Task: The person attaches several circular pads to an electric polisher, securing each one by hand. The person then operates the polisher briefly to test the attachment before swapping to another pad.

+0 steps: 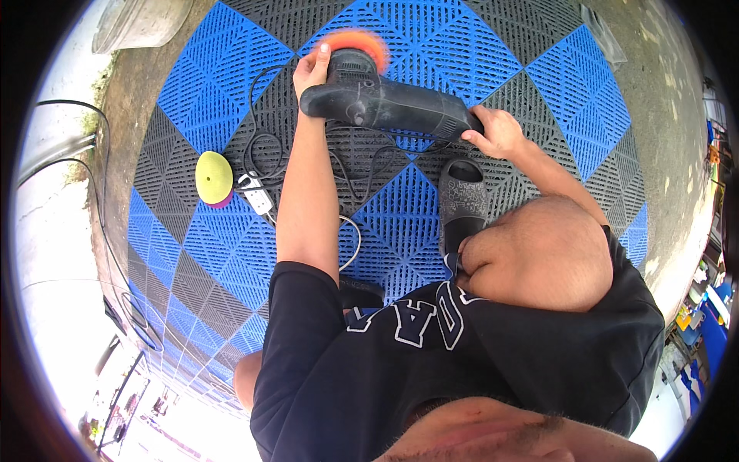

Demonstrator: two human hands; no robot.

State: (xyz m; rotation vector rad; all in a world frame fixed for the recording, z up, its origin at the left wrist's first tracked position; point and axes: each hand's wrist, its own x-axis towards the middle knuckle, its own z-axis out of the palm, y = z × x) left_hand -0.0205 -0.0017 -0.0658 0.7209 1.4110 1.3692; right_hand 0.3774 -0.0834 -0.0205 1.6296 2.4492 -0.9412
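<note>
I hold a black electric polisher (392,106) level above the floor tiles, its head to the left and its long body reaching right. My left hand (311,75) grips the head end, thumb raised beside the pad. Around the rear end of the body my right hand (496,132) is closed. The round orange pad (354,42) on the polisher's head is blurred, as if spinning. A yellow-green foam pad (213,178) with a dark pink edge lies on the floor left of my left forearm. Right beside it is a white power strip (256,194) with a black plug in it.
Black cable (264,146) loops across the blue and black slatted floor tiles (408,231) between my arms. A patterned slide sandal (463,196) is on my foot below the polisher. A whitish bucket (142,23) stands at the far left. Cluttered goods (704,308) line the right edge.
</note>
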